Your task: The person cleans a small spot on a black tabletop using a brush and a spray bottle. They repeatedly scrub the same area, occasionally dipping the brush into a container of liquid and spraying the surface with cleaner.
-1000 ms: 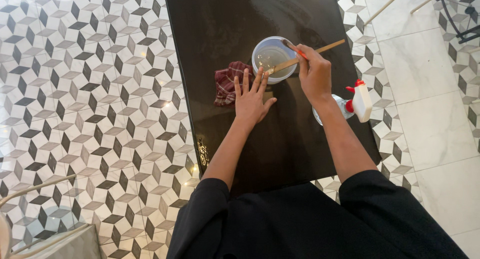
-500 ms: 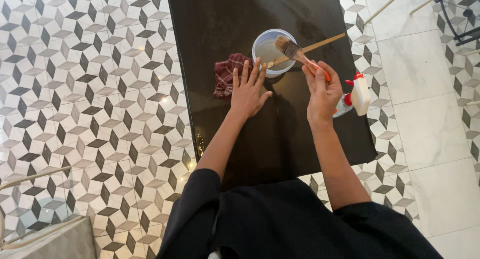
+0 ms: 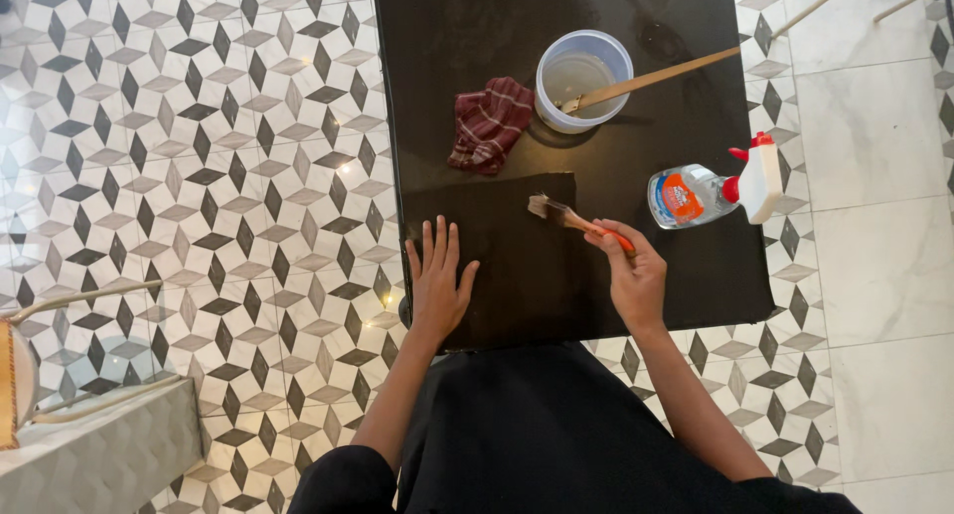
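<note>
My right hand point(image 3: 630, 273) grips a small paintbrush point(image 3: 568, 216) with an orange handle, its bristles touching a dark sheet point(image 3: 502, 246) that lies on the black table point(image 3: 656, 276). My left hand point(image 3: 437, 276) rests flat with fingers spread on the near left corner of that sheet. Farther back stands a clear plastic cup point(image 3: 584, 79) of cloudy liquid with a wooden stick point(image 3: 651, 79) leaning in it.
A crumpled dark red cloth point(image 3: 490, 123) lies left of the cup. A spray bottle point(image 3: 706, 190) with a red and white trigger lies on its side at the table's right. Patterned floor tiles point(image 3: 199, 156) surround the table; a pale ledge point(image 3: 89, 454) sits at lower left.
My right hand brought the brush from the cup down to the sheet near me. My left hand slid back from beside the cloth to the sheet's near left corner.
</note>
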